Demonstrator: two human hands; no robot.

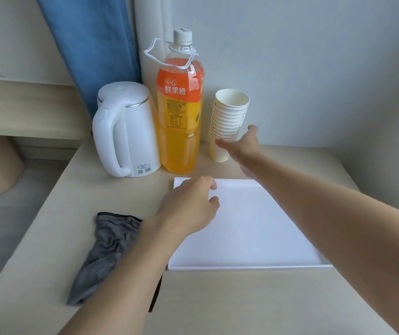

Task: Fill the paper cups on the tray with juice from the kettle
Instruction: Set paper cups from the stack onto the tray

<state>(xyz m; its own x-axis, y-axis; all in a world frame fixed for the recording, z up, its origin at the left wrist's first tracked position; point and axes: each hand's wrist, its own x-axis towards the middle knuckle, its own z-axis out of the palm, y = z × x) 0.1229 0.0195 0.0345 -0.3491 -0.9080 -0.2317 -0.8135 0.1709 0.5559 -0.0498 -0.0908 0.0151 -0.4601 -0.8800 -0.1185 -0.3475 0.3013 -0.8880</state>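
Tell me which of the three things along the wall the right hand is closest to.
The stack of paper cups, rightmost of the row; the right hand is at its base. The white kettle and juice bottle stand farther left.

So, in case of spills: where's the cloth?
In the head view, the grey cloth lies crumpled on the table, left of the white tray, nearer than the kettle.

Along the back edge of the table (242,305) three things stand in a row: the kettle (126,131) on the left, the juice bottle (180,112) just beside it in the middle, and the stack of paper cups (229,117) on the right. The tray (254,226) lies flat in front of the bottle and the cups. The cloth (106,247) lies on the table to the left of the tray, near the table's left edge.
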